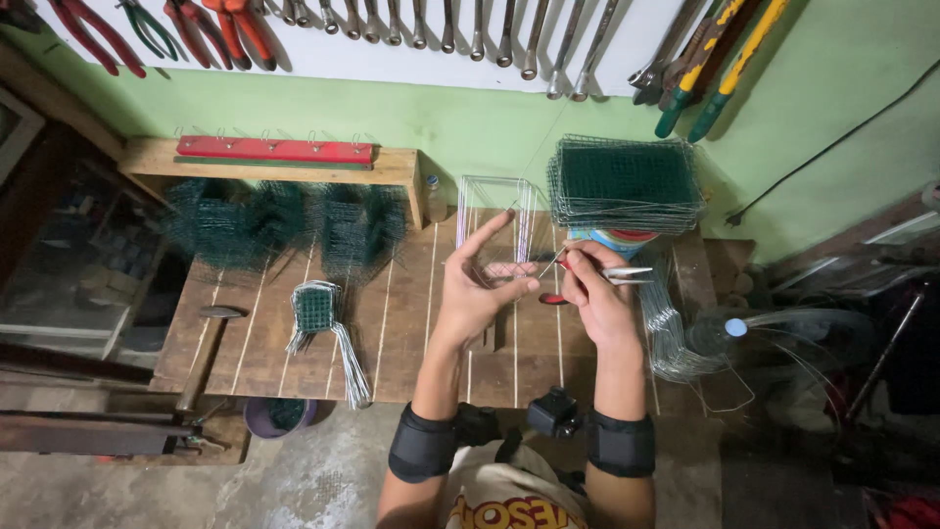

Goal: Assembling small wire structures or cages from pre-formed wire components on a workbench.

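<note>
My left hand [477, 284] is raised over the wooden workbench [392, 323], fingers spread, touching a thin wire frame [497, 211] that stands upright in front of it. My right hand [595, 284] grips red-handled pliers [587, 272], whose metal jaws point toward the wire piece between my hands. Black straps wrap both wrists. The small part between the fingertips is too fine to make out.
A stack of green wire mesh panels [625, 183] sits at the back right. Folded mesh boxes [284, 225] stand at the back left under a wooden shelf [274, 162]. A small mesh piece [315, 306], loose wire bundles [671, 333], a hammer [206, 343] and hung tools [470, 29] surround.
</note>
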